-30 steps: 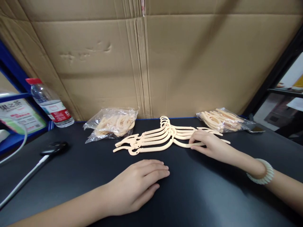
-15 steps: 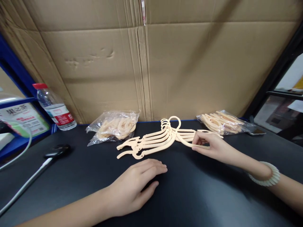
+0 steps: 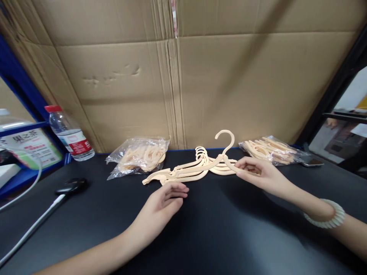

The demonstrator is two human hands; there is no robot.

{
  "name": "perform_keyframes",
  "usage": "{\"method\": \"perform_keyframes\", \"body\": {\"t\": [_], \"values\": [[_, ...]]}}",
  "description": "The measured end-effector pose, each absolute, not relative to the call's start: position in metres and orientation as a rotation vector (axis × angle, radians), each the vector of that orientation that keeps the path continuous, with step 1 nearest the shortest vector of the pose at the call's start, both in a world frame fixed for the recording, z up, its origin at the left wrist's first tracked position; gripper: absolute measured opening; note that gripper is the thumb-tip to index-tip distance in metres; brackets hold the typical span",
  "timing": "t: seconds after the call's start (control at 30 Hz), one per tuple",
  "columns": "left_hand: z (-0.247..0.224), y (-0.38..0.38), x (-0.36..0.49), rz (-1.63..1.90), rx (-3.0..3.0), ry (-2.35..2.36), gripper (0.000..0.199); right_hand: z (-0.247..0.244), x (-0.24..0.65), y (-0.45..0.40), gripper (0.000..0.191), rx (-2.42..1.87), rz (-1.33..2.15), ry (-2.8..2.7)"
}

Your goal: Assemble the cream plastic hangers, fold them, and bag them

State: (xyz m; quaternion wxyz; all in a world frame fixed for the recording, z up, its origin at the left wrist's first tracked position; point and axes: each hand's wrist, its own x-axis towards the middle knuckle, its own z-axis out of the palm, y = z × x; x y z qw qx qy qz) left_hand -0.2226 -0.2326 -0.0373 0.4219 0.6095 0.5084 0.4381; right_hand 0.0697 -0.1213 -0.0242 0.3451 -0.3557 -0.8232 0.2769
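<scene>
Between the thumb and fingers of my right hand (image 3: 254, 171) is one arm of a beige hanger (image 3: 228, 163), lifted with its hook upright. Its other arm reaches left over a stack of similar beige hangers (image 3: 190, 177) lying on the black table. My left hand (image 3: 169, 196) is near the left end of the stack, just below the hangers' clip-shaped ends, its fingers extended and loosely curved with nothing seen in them. Whether its fingertips touch the hanger cannot be made out.
Clear plastic bags of beige hanger parts lie at the back left (image 3: 140, 154) and back right (image 3: 269, 149). A phone (image 3: 313, 160) is beside the right bag. A bottle (image 3: 71, 133), a black device (image 3: 71, 186) and its white cable are at left. Cardboard (image 3: 120, 84) stands behind.
My right hand has raised the top hanger, turning its hook upright and to the right, off the stack. My left hand has moved up and slightly left, closer to the hanger ends.
</scene>
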Motion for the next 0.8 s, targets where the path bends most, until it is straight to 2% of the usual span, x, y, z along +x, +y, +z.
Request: {"method": "perform_keyframes", "body": {"t": [0.1,0.27,0.37,0.5,0.6,0.7,0.8], "values": [[-0.037,-0.230,-0.223,1.262,1.243,1.282,0.018,-0.025,0.069,-0.122,0.029,-0.927,0.737,-2.118],[-0.037,-0.230,-0.220,1.467,0.954,1.275,0.027,-0.024,0.070,-0.125,0.027,-0.938,0.698,-2.159],[-0.038,-0.231,-0.218,1.477,1.025,1.252,0.033,-0.022,0.068,-0.129,0.022,-0.927,0.605,-2.234],[-0.041,-0.235,-0.216,1.388,1.247,1.258,0.056,-0.023,0.065,-0.135,0.017,-0.879,0.555,-2.299],[-0.043,-0.237,-0.218,1.284,1.415,1.271,0.065,-0.026,0.063,-0.137,0.018,-0.878,0.555,-2.308],[-0.043,-0.236,-0.221,1.183,1.559,1.290,0.062,-0.029,0.063,-0.138,0.019,-0.882,0.572,-2.327],[-0.039,-0.233,-0.223,1.021,1.649,1.292,0.045,-0.031,0.062,-0.138,0.017,-0.854,0.530,-2.362]]}}
